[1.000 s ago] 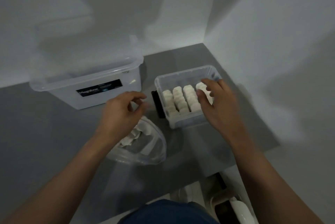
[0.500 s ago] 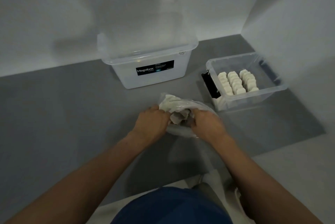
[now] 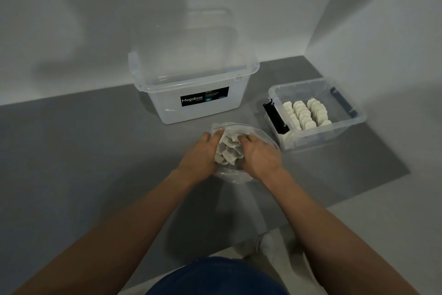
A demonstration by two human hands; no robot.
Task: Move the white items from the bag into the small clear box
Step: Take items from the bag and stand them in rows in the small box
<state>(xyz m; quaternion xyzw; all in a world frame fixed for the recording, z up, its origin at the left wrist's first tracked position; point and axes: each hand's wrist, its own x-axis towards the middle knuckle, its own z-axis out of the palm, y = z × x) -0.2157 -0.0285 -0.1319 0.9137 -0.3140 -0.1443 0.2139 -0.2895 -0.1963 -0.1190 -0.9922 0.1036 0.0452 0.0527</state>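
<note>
A large translucent plastic tub (image 3: 196, 103) stands at the back. In front, the left hand (image 3: 199, 157) grips a crumpled clear plastic bag (image 3: 235, 176) of flat white pieces (image 3: 229, 152). The right hand (image 3: 260, 157) grips its other side. Just right, a small clear plastic box (image 3: 319, 135) holds three rows of them.

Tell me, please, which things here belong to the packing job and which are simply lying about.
In the job: clear bag of white packets; small clear box holding rows of packets; left hand and right hand, both at the bag.
Lying about: large Megabox tub; grey surface beneath.
</note>
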